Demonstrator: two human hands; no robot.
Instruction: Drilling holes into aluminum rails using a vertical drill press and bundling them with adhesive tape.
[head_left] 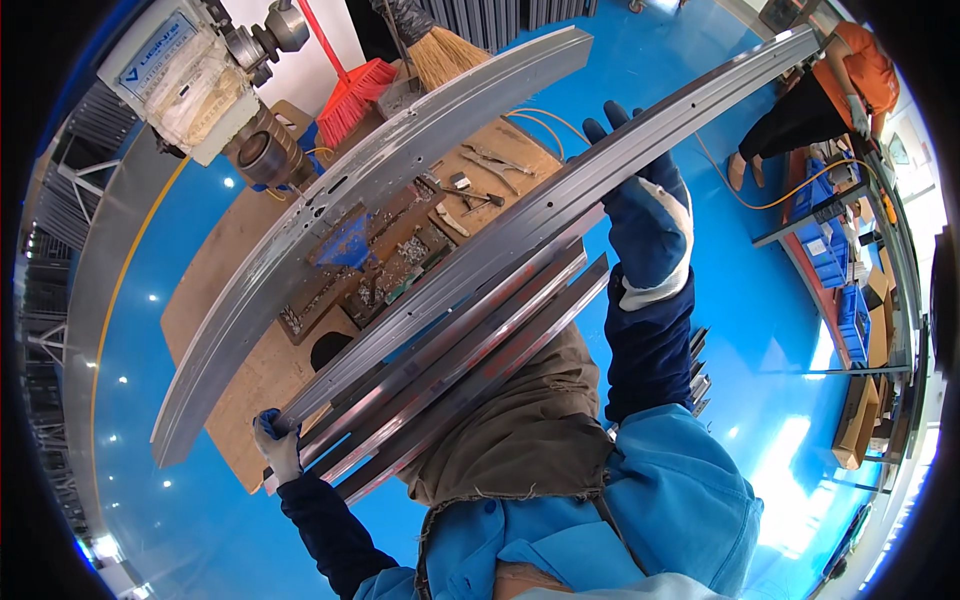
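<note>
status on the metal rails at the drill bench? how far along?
Looks done: one long rail lies across the wooden bench and shows holes; metal chips lie around the jig. In hand: the left hand and right hand, both gloved, hold a bundle of rails by its two ends, above the bench. Left: whether these are drilled cannot be told; the drill head is idle.

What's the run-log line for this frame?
left hand: gripping metal rails low end | right hand: steadying upper rail | workbench beneath | drill head upper left
</note>
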